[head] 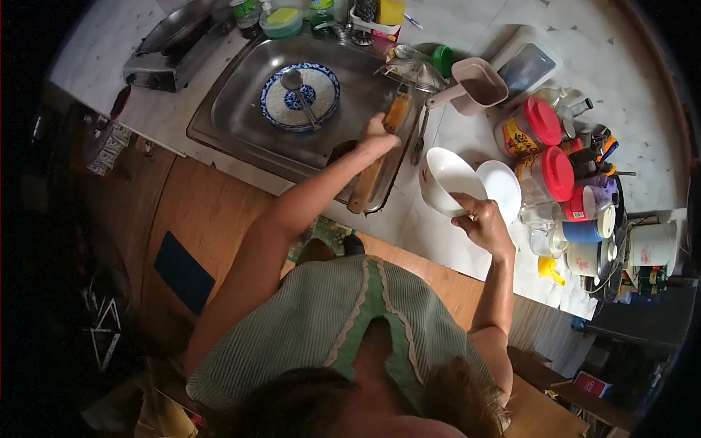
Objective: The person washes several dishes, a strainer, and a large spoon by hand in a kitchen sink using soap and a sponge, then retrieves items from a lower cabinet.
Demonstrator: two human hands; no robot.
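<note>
My left hand is over the sink's right rim, closed around a long wooden handle. That handle seems to belong to the wire skimmer at the sink's far right corner; my hand covers its middle. My right hand grips a white bowl by its near rim, tilted above the counter. A white plate lies just right of the bowl. In the steel sink, a blue-patterned plate holds a metal ladle.
A beige dipper and a fork rest right of the sink. Several red-lidded jars crowd the right counter. A pan sits on a stove at left. Behind the sink stands a tub with a yellow-green sponge.
</note>
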